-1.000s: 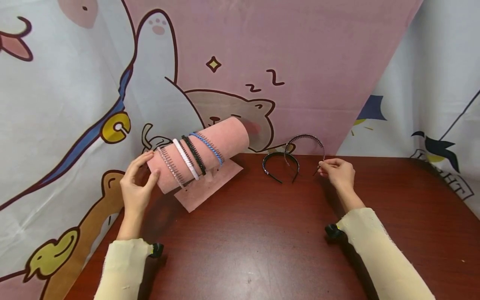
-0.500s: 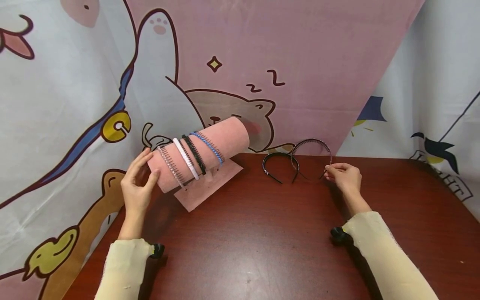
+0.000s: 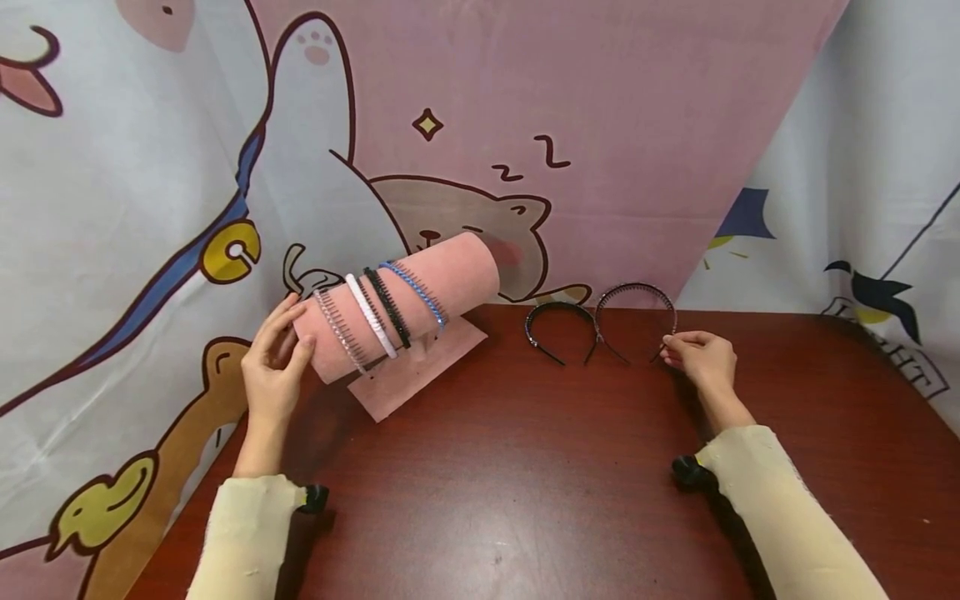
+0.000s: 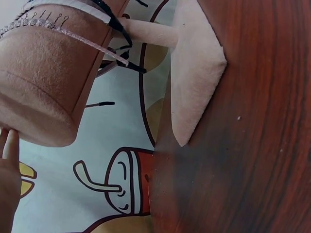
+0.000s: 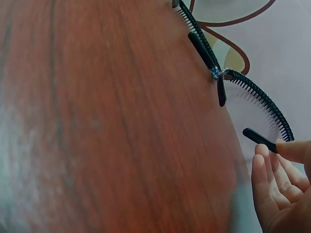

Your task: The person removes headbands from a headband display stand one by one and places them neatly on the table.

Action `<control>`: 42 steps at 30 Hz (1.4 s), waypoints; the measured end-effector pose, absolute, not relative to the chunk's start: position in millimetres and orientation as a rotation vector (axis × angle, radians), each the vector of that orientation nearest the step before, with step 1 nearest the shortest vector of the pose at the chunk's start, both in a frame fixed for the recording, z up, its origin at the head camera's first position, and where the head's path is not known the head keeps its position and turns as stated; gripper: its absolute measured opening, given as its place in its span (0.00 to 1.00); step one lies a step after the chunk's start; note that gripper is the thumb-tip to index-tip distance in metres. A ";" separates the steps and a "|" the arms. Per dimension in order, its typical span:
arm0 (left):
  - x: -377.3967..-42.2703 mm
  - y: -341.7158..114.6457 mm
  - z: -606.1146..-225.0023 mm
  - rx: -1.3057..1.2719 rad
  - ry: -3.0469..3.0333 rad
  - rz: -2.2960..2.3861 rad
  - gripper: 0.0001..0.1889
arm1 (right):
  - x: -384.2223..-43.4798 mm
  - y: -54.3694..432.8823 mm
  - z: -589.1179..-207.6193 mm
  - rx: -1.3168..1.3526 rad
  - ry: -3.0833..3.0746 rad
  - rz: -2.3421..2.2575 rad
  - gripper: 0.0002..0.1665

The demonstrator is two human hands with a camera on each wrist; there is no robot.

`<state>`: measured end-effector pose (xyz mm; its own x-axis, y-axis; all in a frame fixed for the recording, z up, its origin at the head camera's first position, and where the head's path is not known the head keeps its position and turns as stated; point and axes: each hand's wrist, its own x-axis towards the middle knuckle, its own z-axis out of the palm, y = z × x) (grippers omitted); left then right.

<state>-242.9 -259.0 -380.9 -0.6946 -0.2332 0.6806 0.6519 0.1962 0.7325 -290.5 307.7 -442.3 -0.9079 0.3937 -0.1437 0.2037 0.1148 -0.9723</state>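
Observation:
A pink plush headband stand [image 3: 468, 279], a tilted roll on a flat base, stands at the left of the table in the head view. My left hand [image 3: 272, 358] holds the roll's near end, thumb and fingers at its rim. Round the roll sit a clear beaded headband [image 3: 341, 333], a white one [image 3: 371, 315], a black one [image 3: 387, 307] and a blue one [image 3: 417, 293]. At the back right, my right hand [image 3: 703, 360] pinches one tip of a dark toothed headband [image 3: 636, 286]. Beside it stands a black headband [image 3: 561, 305]; in the right wrist view the two meet.
The reddish-brown wooden table [image 3: 495, 500] reaches back to a printed cartoon curtain [image 3: 637, 125]. The stand's square base [image 4: 197, 77] rests on the tabletop, joined to the roll by a short post [image 4: 148, 32].
My right hand has moved right with the toothed headband, which has come down from behind the black headband to its right side. The left hand and the stand have stayed put.

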 end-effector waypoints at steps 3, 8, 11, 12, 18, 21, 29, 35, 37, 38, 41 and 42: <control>-241.2 -258.5 -378.0 -0.442 -1.731 -1.629 0.20 | -289.4 309.6 -442.9 -0.612 -2.244 1.907 0.13; -233.2 -251.6 -368.9 -0.479 -1.707 -1.664 0.20 | -287.4 311.8 -444.0 -0.597 -2.268 1.895 0.15; -232.1 -249.2 -367.5 -0.484 -1.697 -1.674 0.20 | -286.9 313.6 -445.4 -0.587 -2.284 1.887 0.15; -233.3 -249.6 -368.9 -0.485 -1.694 -1.676 0.20 | -286.7 314.1 -445.8 -0.583 -2.288 1.890 0.15; -241.8 -256.0 -379.3 -0.486 -1.680 -1.687 0.21 | -287.0 317.0 -447.4 -0.571 -2.274 1.955 0.10; -239.4 -254.4 -377.3 -0.488 -1.675 -1.692 0.21 | -288.9 318.0 -448.4 -0.565 -2.281 1.971 0.07; -247.2 -262.9 -387.5 -0.464 -1.697 -1.683 0.21 | -289.8 317.8 -451.4 -0.546 -2.331 1.936 0.14; -247.1 -264.1 -387.7 -0.449 -1.714 -1.671 0.21 | -291.3 319.4 -452.4 -0.557 -2.336 1.941 0.09; -245.8 -262.9 -386.1 -0.441 -1.724 -1.665 0.21 | -291.5 320.4 -452.1 -0.576 -2.360 1.921 0.09; -244.9 -261.9 -384.8 -0.438 -1.728 -1.662 0.21 | -291.8 321.3 -452.1 -0.584 -2.378 1.903 0.10; -240.6 -257.9 -380.0 -0.433 -1.739 -1.652 0.21 | -291.4 322.6 -450.2 -0.600 -2.426 1.875 0.14; -239.4 -256.8 -378.7 -0.438 -1.734 -1.656 0.21 | -291.1 323.0 -449.2 -0.605 -2.438 1.872 0.16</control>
